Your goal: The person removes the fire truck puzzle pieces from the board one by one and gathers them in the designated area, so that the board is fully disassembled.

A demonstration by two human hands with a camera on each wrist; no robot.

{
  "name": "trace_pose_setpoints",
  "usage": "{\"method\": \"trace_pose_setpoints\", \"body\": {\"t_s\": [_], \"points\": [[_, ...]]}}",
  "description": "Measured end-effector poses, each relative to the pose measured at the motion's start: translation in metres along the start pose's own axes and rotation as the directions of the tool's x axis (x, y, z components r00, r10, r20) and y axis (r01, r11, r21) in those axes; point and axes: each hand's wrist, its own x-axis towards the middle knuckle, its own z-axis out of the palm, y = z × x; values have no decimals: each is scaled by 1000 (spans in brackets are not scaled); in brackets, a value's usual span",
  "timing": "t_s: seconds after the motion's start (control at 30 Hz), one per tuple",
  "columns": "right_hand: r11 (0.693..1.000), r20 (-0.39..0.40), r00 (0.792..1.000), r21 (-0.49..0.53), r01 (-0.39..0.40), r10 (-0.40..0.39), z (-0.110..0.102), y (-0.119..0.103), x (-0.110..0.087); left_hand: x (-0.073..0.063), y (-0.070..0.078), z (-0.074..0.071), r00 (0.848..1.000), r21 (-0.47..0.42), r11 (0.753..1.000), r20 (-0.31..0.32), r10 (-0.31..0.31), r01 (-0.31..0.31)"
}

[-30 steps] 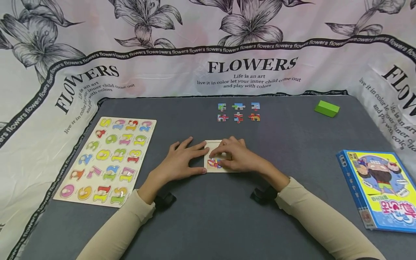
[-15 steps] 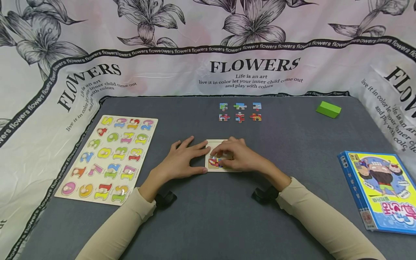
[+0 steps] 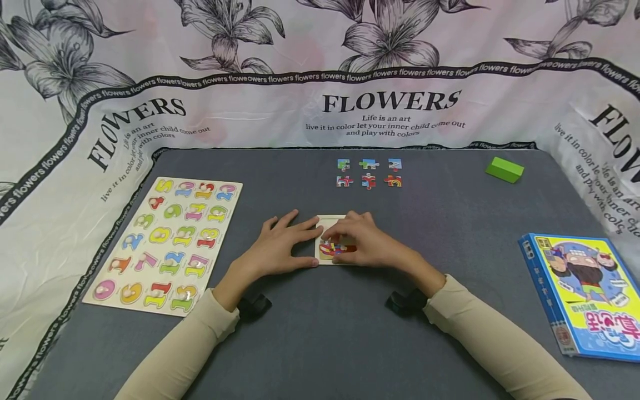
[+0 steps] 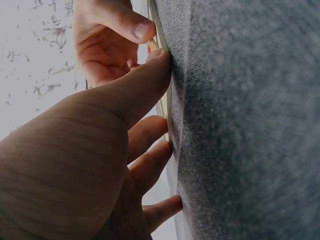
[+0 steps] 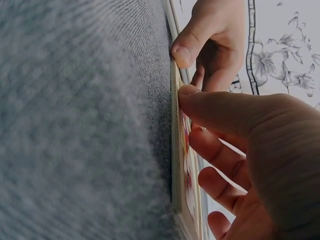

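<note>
A small pale wooden puzzle board [image 3: 331, 221] lies flat on the grey table in front of me. Colourful puzzle pieces [image 3: 327, 250] sit in its lower part, partly hidden by my right hand. My left hand [image 3: 274, 247] lies spread at the board's left edge, its thumb and index finger touching the border. Above the board, my right hand [image 3: 372, 241] curves its thumb and index finger around the pieces. In the right wrist view its thumb [image 5: 192, 95] rests at the board's near edge, and the other fingers bend toward the pieces.
Several loose puzzle pieces [image 3: 369, 172] lie in two rows behind the board. A number board [image 3: 165, 250] is at the left. At the right are a green block [image 3: 505, 169] and a blue and yellow box [image 3: 585, 294]. A flower-printed cloth [image 3: 280, 116] borders the table.
My right hand has shifted slightly left over the board, and more red of the pieces shows under its fingers. The left hand stays in place.
</note>
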Motion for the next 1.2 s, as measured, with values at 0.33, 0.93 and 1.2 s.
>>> {"method": "trace_pose_setpoints", "body": {"t_s": [0.33,0.93,1.2], "points": [[1000,-15,1000,-25,16,-17,-1,-1,1,-2,1,-2,1000,10,1000,3,-7,7],[999,-14,1000,36,-17,18,-12,7,-2,-2,1,0,1000,13,1000,-10,3,-3],[995,-45,998,86,-42,46,-20,9,-2,-3,2,-1,1000,9,1000,-13,19,-19]]}}
